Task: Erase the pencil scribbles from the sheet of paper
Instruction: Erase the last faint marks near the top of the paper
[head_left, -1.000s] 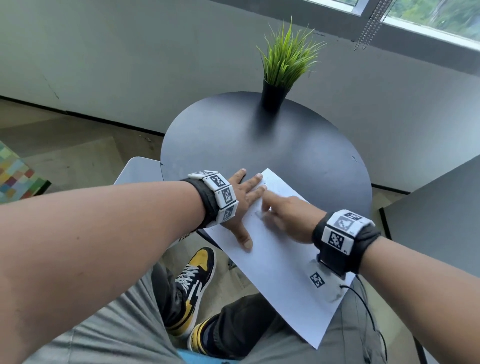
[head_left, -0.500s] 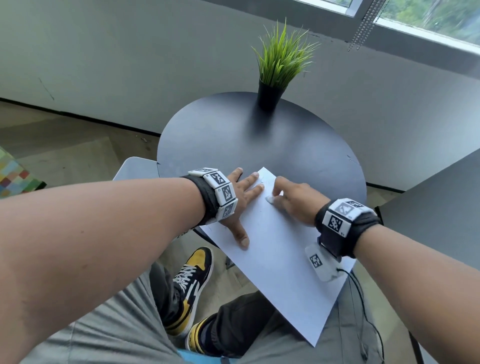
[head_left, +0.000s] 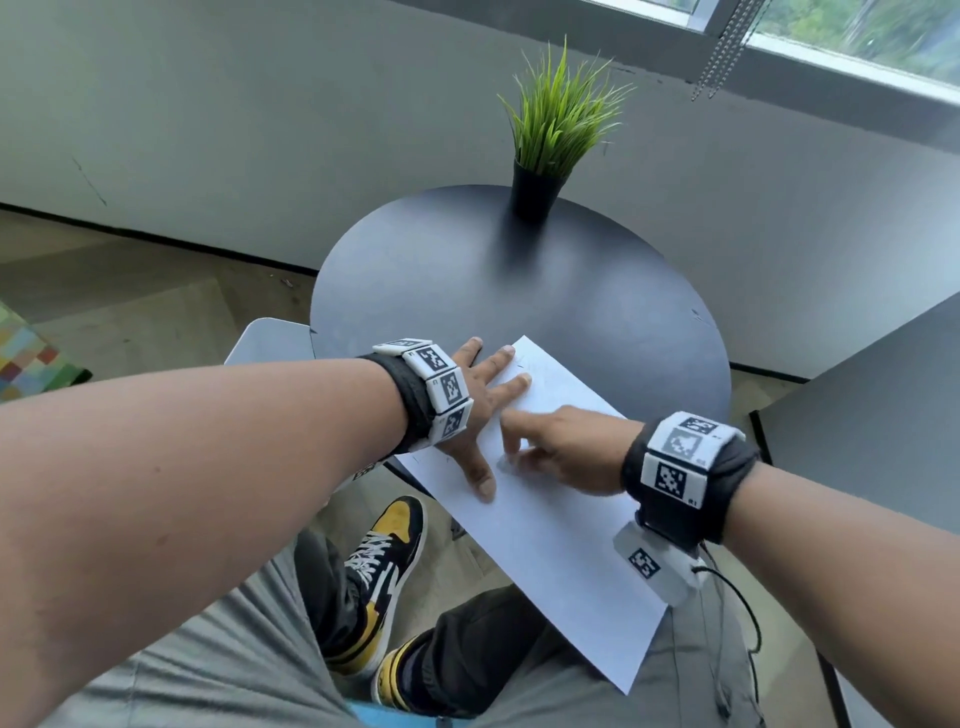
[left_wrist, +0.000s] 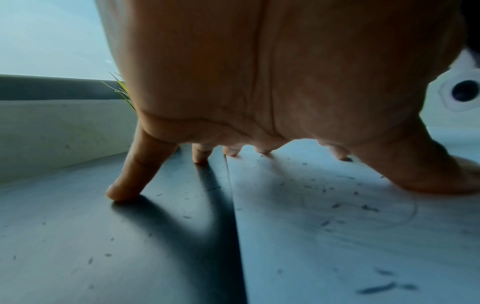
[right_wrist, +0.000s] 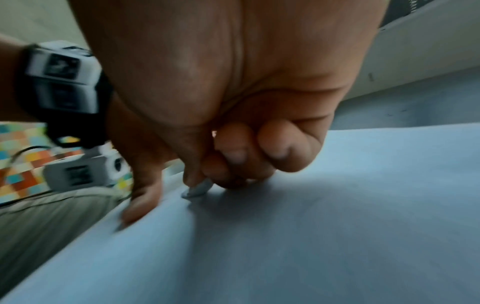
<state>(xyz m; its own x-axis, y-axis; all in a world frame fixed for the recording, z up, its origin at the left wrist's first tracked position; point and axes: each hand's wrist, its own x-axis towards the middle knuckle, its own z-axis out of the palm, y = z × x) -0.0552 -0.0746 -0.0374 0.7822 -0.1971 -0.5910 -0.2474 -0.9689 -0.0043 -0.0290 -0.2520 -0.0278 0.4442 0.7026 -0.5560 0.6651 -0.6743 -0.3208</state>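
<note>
A white sheet of paper (head_left: 561, 540) lies at an angle on the round dark table (head_left: 467, 280), its near end hanging over my lap. My left hand (head_left: 483, 415) lies spread flat on the sheet's left edge, fingers straight, thumb pointing toward me. In the left wrist view its fingertips (left_wrist: 122, 193) press the table and paper (left_wrist: 337, 226), strewn with eraser crumbs (left_wrist: 374, 289). My right hand (head_left: 545, 447) pinches a small white eraser (right_wrist: 196, 191) with curled fingers and presses it onto the paper (right_wrist: 311, 236) beside the left thumb. Faint pencil marks (head_left: 524, 366) remain near the far corner.
A potted grass plant (head_left: 550, 140) stands at the table's far edge. A second dark tabletop (head_left: 883, 405) sits at the right. Below the table are my legs and a yellow and black shoe (head_left: 384, 556). A cable (head_left: 737, 613) hangs from the right wrist.
My right hand with the eraser has pulled back from the sheet's far corner to beside my left thumb, in a back-and-forth rubbing stroke. The left hand has stayed pressing the paper.
</note>
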